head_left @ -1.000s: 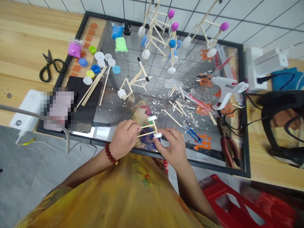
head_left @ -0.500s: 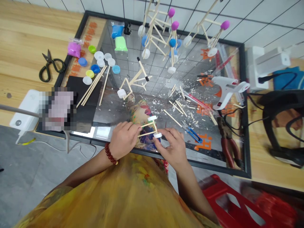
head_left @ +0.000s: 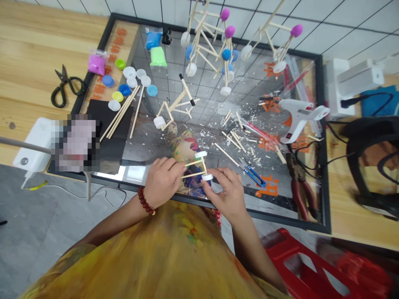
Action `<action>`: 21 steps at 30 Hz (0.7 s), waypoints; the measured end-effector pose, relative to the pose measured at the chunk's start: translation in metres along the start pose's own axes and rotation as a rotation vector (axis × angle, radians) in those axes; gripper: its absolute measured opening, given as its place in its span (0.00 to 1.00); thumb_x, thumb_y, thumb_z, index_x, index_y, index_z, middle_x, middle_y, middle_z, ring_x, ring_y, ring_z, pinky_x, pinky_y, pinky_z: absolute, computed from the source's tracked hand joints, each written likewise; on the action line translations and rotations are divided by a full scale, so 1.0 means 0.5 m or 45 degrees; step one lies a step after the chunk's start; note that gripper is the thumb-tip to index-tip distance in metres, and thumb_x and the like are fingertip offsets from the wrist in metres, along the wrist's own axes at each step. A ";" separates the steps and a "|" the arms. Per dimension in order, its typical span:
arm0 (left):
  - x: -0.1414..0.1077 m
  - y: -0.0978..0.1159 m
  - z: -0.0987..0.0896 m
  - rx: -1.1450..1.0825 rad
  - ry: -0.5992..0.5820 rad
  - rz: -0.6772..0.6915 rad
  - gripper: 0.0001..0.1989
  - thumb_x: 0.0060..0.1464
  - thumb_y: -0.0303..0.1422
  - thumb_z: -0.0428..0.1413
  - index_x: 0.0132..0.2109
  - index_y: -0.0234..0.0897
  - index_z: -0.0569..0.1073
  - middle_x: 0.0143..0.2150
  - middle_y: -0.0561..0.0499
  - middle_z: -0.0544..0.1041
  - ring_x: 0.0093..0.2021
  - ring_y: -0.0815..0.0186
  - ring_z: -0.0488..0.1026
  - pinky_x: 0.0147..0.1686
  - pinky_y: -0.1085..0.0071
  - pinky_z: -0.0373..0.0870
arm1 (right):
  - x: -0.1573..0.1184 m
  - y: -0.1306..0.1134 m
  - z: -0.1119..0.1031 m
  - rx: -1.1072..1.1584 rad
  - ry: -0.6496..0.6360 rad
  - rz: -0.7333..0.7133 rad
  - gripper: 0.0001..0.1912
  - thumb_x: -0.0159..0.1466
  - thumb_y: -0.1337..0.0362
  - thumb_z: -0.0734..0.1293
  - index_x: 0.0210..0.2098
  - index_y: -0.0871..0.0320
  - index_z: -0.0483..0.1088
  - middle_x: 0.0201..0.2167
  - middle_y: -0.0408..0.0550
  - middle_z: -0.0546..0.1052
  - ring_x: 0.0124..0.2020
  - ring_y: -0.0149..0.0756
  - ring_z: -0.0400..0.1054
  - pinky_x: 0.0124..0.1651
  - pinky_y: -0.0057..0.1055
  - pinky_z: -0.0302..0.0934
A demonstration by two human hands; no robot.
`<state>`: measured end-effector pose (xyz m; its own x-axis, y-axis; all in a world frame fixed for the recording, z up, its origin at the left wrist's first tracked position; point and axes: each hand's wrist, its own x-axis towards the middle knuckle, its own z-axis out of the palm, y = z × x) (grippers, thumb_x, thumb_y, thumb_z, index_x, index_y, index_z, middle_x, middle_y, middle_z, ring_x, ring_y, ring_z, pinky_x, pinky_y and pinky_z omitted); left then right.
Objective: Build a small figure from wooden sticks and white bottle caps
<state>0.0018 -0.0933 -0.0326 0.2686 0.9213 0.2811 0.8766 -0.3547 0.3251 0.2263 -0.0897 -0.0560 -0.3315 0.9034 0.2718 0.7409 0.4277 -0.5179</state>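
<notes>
Near the front edge of the glass board, both hands hold a small frame of thin wooden sticks [head_left: 195, 175] with a white cap at each end of its crosspiece. My left hand [head_left: 164, 181] has its fingers closed on the stick ends at the left. My right hand [head_left: 227, 192] pinches the lower white cap [head_left: 207, 177] between thumb and finger. The upper white cap [head_left: 200, 154] is not touched. Behind my hands, another stick frame [head_left: 177, 101] with black-tipped crosspiece and a white cap lies on the board.
Blue-handled snips [head_left: 255, 176], pliers [head_left: 299, 187] and a white glue gun [head_left: 301, 118] lie to the right among stick scraps. Stick structures [head_left: 204, 45] stand at the back. Black scissors [head_left: 65, 85], bottle caps, clay bags and long sticks [head_left: 123, 113] are at the left.
</notes>
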 end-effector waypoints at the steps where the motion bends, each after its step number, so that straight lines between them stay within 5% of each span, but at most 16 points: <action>1: 0.001 0.000 0.000 0.000 -0.001 -0.002 0.09 0.67 0.31 0.51 0.42 0.38 0.76 0.36 0.48 0.79 0.37 0.61 0.71 0.37 0.64 0.65 | 0.000 0.000 0.000 -0.002 0.002 0.003 0.11 0.66 0.58 0.69 0.47 0.52 0.74 0.41 0.47 0.77 0.41 0.40 0.73 0.43 0.38 0.59; 21: 0.014 -0.002 0.014 -0.051 -0.019 -0.058 0.10 0.66 0.31 0.50 0.41 0.37 0.76 0.39 0.47 0.78 0.40 0.61 0.71 0.41 0.63 0.69 | 0.002 -0.001 -0.001 -0.010 0.003 -0.006 0.12 0.65 0.58 0.69 0.48 0.52 0.74 0.41 0.46 0.77 0.42 0.39 0.73 0.44 0.38 0.60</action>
<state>0.0057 -0.0854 -0.0375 0.2349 0.9388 0.2520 0.8714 -0.3182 0.3733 0.2259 -0.0891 -0.0552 -0.3340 0.9013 0.2759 0.7439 0.4318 -0.5100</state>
